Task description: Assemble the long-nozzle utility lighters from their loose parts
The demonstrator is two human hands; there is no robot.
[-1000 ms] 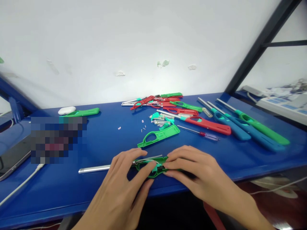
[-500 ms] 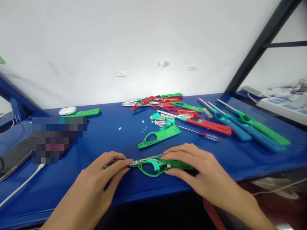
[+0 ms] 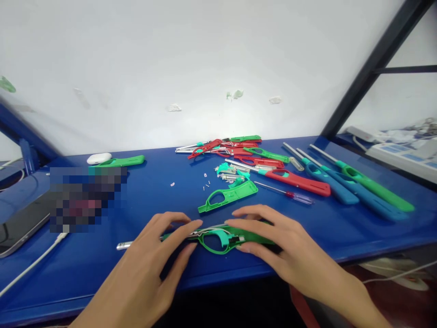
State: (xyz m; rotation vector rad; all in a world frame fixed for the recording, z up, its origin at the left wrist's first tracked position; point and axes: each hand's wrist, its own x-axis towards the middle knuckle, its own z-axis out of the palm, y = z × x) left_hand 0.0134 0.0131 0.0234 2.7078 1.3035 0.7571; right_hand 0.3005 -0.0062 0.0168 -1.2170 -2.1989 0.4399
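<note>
An opened green utility lighter (image 3: 214, 252) lies in front of me near the table's front edge. Its casing shows a teal trigger (image 3: 223, 238), a thin wire and small dark and metal parts inside. My left hand (image 3: 157, 255) grips its neck end, index finger on top and thumb at the near side. The metal tube's tip (image 3: 123, 245) sticks out left of that hand. My right hand (image 3: 282, 237) holds the handle end between fingers and thumb, hiding part of it. Just beyond lies a loose green casing half (image 3: 235, 195).
Behind are clear fuel tanks and teal parts (image 3: 234, 172), a red lighter (image 3: 300, 182), a screwdriver (image 3: 290, 195) and opened lighters (image 3: 235, 150). Whole blue lighters (image 3: 368, 196) and a green one (image 3: 385, 189) lie right. A phone (image 3: 25, 221) and white case (image 3: 99, 158) are left.
My left hand has slid right along the lighter toward the trigger, uncovering the metal tube's tip. The right hand keeps its hold, with its index finger lifted slightly. The view has shifted a little.
</note>
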